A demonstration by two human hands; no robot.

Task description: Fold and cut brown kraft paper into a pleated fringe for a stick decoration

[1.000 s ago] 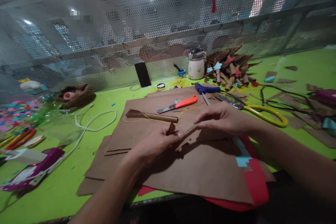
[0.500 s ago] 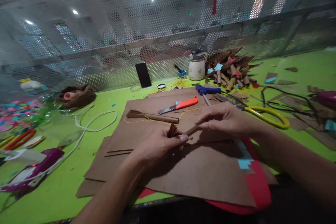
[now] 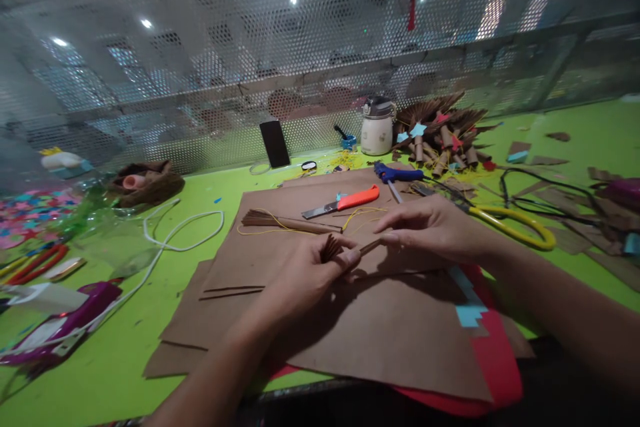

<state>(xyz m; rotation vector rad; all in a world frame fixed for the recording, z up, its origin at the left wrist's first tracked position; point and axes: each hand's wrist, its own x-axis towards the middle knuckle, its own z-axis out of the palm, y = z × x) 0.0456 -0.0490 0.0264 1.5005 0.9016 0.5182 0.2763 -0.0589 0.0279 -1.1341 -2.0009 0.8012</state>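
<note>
Across the green tabletop (image 3: 125, 353), I watch the left hand (image 3: 303, 277) and right hand (image 3: 433, 227) pinch pleated brown paper (image 3: 369, 247) (orange utility knife (image 3: 353, 199) lying farther away).

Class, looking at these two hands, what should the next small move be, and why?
Probably a firm squeeze by the right hand on the narrow end of the folded brown paper: its fingertips are already at that end, while the left hand grips the paper near its spread pleats and could steady it.
</note>
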